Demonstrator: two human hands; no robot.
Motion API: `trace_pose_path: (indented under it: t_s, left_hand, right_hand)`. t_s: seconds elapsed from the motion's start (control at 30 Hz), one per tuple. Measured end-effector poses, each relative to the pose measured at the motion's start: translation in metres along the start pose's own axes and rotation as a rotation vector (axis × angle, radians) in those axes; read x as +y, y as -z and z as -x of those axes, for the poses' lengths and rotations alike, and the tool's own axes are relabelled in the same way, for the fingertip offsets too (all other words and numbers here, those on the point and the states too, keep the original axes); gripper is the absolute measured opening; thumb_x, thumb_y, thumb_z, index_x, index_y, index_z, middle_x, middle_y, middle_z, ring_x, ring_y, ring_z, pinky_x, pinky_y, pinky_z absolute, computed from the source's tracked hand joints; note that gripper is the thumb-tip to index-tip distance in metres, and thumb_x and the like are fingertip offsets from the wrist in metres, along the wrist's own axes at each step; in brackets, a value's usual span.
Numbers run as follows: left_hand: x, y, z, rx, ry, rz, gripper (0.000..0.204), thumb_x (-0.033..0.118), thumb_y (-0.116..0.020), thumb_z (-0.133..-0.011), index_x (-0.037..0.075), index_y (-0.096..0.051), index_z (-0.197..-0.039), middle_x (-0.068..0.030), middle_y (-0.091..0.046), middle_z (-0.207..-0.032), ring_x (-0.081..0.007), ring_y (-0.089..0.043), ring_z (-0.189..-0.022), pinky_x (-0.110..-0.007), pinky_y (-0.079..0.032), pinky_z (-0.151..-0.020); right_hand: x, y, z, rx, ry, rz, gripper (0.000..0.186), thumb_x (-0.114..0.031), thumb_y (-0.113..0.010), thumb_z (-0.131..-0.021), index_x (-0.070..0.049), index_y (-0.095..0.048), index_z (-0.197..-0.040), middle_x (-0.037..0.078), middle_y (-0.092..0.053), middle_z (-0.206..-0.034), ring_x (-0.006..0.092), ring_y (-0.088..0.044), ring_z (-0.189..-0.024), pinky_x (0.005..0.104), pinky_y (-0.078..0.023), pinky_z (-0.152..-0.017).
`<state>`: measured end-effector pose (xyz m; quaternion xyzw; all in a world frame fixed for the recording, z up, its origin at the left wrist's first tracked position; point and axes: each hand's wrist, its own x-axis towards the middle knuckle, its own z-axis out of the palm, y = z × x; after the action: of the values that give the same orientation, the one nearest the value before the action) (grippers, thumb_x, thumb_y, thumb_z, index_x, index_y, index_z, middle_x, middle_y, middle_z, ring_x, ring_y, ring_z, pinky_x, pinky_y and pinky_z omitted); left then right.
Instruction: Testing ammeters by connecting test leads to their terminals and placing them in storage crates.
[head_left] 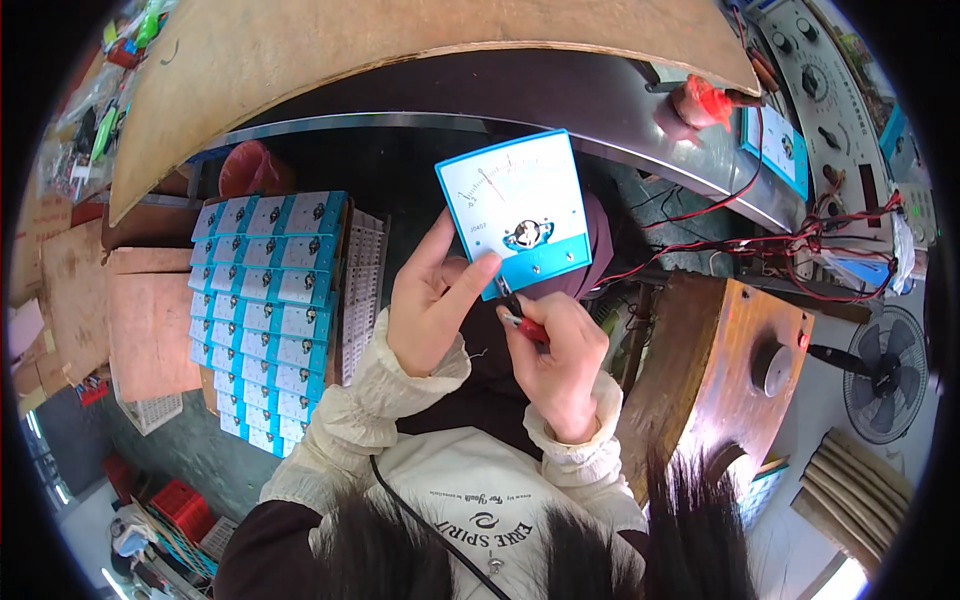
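My left hand (430,300) grips a blue-and-white analog panel meter (515,195) by its lower left edge, with the thumb on its face. The meter is tilted, and a round opening in its lower part bares some of the mechanism. Just under its lower edge, my right hand (558,355) is closed on a small red-and-black piece with a metal tip (530,326). That tip is at the meter's lower left corner. Whether the piece is a clip or a hand tool I cannot tell, as my fingers partly cover it.
To the left, many similar meters (265,300) stand in stacked rows. A wooden board (420,30) and metal-edged bench (450,95) lie ahead. On the right are red and black wires (700,262), a wooden box with knobs (700,370), a dial-covered instrument (815,80) and a fan (884,375).
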<state>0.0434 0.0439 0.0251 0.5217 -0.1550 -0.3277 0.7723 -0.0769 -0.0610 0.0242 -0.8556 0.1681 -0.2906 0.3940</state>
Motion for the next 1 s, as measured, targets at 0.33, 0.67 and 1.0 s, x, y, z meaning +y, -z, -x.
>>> trace_pose_path:
  t_s: [0.33,0.67,1.0]
  left_hand:
    - [-0.003,0.021,0.000,-0.050,0.039,0.072,0.062,0.003,-0.061,-0.100,-0.005,-0.031,-0.154,-0.0142,-0.061,-0.135,-0.0167,-0.063,-0.115,-0.032,-0.050,-0.100]
    - [0.000,0.029,0.008,-0.023,0.010,-0.017,0.062,0.003,-0.062,-0.099,-0.005,-0.032,-0.153,-0.0128,-0.059,-0.136,-0.0163,-0.062,-0.116,-0.031,-0.050,-0.101]
    - [-0.003,0.024,0.007,0.004,0.034,0.033,0.056,0.002,-0.062,-0.097,-0.006,-0.041,-0.148,-0.0133,-0.060,-0.136,-0.0182,-0.062,-0.118,-0.032,-0.046,-0.104]
  right_hand:
    - [-0.005,-0.010,0.019,0.186,-0.383,-0.530,0.033,0.006,-0.083,-0.077,0.000,-0.062,-0.102,0.008,-0.066,-0.095,0.0111,-0.062,-0.078,0.0244,-0.052,-0.068]
    - [-0.001,-0.007,0.001,0.053,-0.177,-0.003,0.022,0.004,-0.085,-0.074,0.002,-0.065,-0.085,0.010,-0.068,-0.079,0.0187,-0.065,-0.066,0.0301,-0.053,-0.063]
    - [-0.011,-0.004,-0.004,0.187,-0.084,0.054,0.073,-0.010,-0.094,-0.062,0.001,-0.058,-0.124,0.020,-0.058,-0.125,0.0332,-0.058,-0.113,0.0399,-0.050,-0.092]
